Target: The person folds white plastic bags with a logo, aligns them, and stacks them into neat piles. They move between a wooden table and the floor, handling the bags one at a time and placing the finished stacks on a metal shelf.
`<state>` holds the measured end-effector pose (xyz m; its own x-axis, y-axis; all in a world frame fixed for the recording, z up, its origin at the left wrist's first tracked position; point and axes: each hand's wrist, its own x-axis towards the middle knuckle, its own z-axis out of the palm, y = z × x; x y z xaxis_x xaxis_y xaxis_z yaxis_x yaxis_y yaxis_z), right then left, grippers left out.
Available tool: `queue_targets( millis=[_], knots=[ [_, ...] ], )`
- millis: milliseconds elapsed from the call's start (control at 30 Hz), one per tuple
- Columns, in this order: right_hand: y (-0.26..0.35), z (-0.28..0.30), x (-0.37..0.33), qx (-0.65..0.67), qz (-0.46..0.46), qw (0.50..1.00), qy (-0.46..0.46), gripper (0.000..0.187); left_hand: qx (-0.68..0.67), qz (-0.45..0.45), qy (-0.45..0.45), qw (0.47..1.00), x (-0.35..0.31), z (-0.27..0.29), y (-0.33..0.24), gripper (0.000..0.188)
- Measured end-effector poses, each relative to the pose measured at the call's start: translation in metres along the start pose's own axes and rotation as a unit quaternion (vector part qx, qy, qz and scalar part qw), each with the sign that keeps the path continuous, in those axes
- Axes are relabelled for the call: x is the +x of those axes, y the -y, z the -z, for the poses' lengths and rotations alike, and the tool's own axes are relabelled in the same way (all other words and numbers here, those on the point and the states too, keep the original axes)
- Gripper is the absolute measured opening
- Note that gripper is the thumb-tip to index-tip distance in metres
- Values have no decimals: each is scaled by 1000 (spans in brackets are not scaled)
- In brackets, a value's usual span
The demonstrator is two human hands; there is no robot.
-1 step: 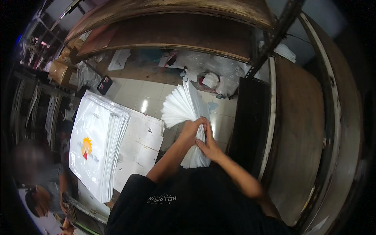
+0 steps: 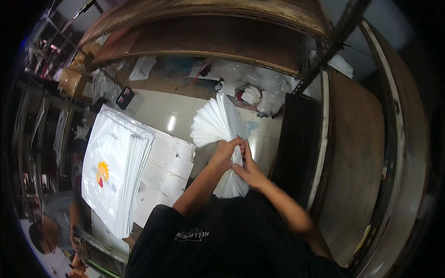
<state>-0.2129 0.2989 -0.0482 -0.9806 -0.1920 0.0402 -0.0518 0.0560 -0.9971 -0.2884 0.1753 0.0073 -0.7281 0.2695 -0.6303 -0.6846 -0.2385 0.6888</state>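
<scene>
In front of my body I hold a thick bundle of thin white sheets [image 2: 213, 123], squeezed at its middle. Its upper end fans out widely to the left, and its lower end spreads near my shirt. My left hand [image 2: 225, 153] wraps around the bundle from the left. Closed on its right side is my right hand [image 2: 251, 173], a little lower, with the thumb across the sheets. To the left lies a stack of glossy white sheets [image 2: 116, 162], with an orange and red print on top. It rests on a worn white tabletop [image 2: 167, 169].
Brown wooden shelves [image 2: 213, 39] on a metal frame run across the far side, with clear plastic wrapping [image 2: 271, 85] beneath. A brown board [image 2: 354, 153] stands on the right, beside a dark panel [image 2: 296, 148]. A co-worker in a grey shirt [image 2: 59, 208] is at the lower left.
</scene>
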Motion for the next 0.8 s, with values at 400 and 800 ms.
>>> queue_targets(
  millis=[400,800],
  knots=[
    [93,57,305,-600,329,624,377,82,444,-121,-78,884,151,63,-88,56],
    [-9,-18,461,-502,436,485,569,12,495,-30,-82,864,199,143,-131,41]
  ],
)
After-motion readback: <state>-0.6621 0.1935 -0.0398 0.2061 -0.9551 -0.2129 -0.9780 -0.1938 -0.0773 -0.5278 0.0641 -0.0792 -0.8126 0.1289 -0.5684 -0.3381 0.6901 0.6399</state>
